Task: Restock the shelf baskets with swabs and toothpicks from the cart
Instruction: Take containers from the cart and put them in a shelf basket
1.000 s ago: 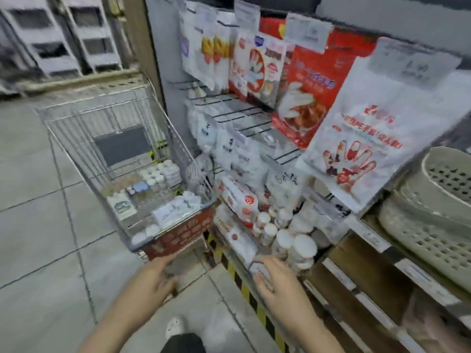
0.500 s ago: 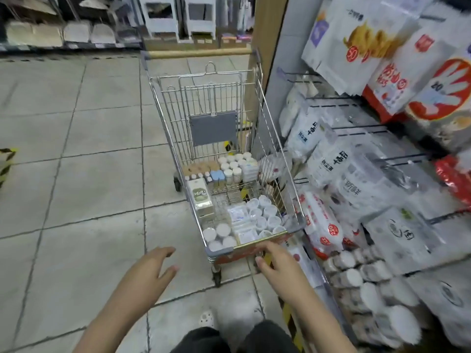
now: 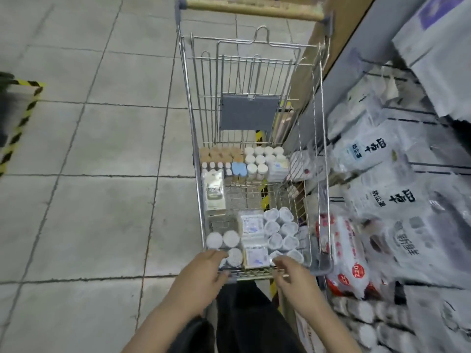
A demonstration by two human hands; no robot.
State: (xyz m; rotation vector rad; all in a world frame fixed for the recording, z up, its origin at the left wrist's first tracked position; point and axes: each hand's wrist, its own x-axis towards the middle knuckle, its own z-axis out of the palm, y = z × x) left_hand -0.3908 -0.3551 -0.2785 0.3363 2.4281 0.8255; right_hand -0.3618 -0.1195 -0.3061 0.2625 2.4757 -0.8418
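Observation:
The wire cart (image 3: 254,47) stands straight ahead, holding round white swab tubs (image 3: 280,230), flat swab packs (image 3: 252,222), small toothpick jars (image 3: 262,159) and a tall white box (image 3: 214,192). My left hand (image 3: 201,273) reaches over the cart's near rim, fingers loosely extended beside a round white tub (image 3: 234,256). My right hand (image 3: 293,276) hovers at the near rim next to a flat swab pack (image 3: 256,256), fingers loosely curled and holding nothing. Shelf tubs (image 3: 362,317) show at the lower right.
Hanging white bagged goods (image 3: 377,154) and red-labelled packs (image 3: 344,253) crowd the shelving on the right, close against the cart's side. Grey tiled floor (image 3: 89,174) lies open to the left. Yellow-black hazard tape (image 3: 20,123) marks the far left floor.
The view swung from the shelf to straight over the cart. Both hands moved forward to the cart's near rim, the left one now reaching in beside a white tub.

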